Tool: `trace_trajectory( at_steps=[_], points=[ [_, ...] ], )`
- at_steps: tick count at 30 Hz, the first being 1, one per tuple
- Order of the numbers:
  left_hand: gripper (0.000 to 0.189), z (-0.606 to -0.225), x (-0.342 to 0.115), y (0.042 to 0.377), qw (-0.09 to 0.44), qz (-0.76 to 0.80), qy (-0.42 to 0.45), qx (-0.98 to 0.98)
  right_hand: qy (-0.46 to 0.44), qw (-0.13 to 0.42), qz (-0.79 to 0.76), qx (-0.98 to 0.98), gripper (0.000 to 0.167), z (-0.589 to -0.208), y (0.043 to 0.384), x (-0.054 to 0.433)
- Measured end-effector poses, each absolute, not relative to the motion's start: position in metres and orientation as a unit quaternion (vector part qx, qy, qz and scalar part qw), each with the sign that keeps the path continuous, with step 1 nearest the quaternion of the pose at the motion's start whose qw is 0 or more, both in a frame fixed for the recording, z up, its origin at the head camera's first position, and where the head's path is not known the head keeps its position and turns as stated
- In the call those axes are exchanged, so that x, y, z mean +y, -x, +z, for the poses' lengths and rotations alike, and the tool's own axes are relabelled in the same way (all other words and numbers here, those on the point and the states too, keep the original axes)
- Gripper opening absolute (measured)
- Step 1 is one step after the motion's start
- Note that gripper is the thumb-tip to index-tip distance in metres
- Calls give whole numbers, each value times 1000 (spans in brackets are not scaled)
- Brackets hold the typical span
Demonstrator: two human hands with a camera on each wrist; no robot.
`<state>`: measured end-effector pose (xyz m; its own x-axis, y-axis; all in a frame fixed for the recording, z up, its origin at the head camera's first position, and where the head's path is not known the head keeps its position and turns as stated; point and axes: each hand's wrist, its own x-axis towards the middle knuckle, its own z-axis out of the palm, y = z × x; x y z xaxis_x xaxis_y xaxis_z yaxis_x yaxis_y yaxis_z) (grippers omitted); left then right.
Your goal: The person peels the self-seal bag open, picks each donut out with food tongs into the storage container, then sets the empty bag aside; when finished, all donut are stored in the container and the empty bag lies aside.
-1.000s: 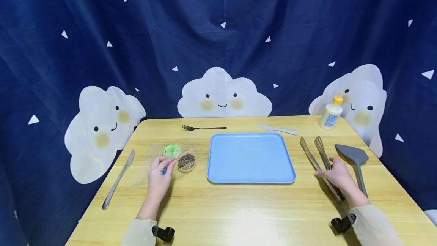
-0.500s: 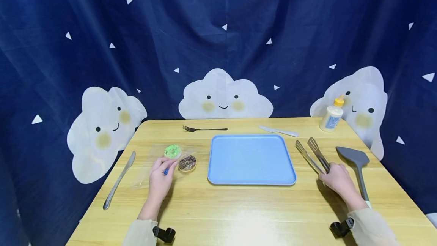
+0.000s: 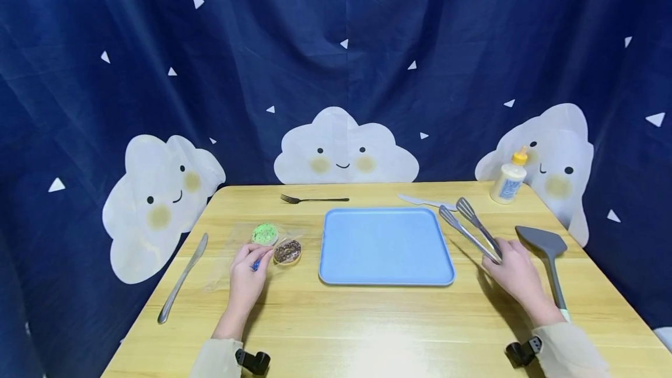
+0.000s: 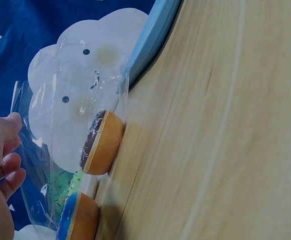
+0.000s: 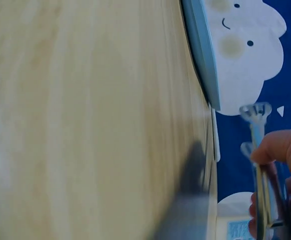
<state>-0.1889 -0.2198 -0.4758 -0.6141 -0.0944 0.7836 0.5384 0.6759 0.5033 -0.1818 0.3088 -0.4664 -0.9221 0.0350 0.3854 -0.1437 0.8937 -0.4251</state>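
My left hand (image 3: 247,279) pinches the raised edge of a clear plastic bag (image 4: 40,125) between thumb and fingers. Three small donuts sit at the bag: one green-topped (image 3: 265,233), one chocolate with sprinkles (image 4: 105,145), one blue-topped (image 4: 83,217). The film covers at least part of them; whether all lie inside, I cannot tell. From the head view, the left fingers mostly hide the blue one. On the right, my right hand (image 3: 517,273) grips metal tongs (image 3: 480,226) above the table, their slotted ends apart and pointing away near the tray's right side.
A light blue tray (image 3: 385,247) lies mid-table. Behind it are a black fork (image 3: 315,199) and a pale knife (image 3: 420,199). A silver knife (image 3: 184,276) lies far left. A grey spatula (image 3: 548,244) rests right of my right hand; a yellow-capped bottle (image 3: 509,182) stands at the back right.
My right hand has lifted the tongs off the table and moved them slightly left, their ends nearer the tray. The left hand has stayed at the bag.
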Motion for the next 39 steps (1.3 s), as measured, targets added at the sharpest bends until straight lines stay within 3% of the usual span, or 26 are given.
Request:
trace_trajectory(
  at_steps=[9, 22, 39],
  points=[
    [16, -478, -223, 188, 404, -371, 128, -826, -116, 220, 221, -943, 50, -459, 185, 279],
    [19, -480, -224, 188, 427, -361, 139, -818, -252, 174, 223, -925, 45, -446, 191, 216],
    [18, -481, -228, 182, 441, -379, 141, -802, -337, 95, 225, -909, 42, -444, 207, 135]
  ],
)
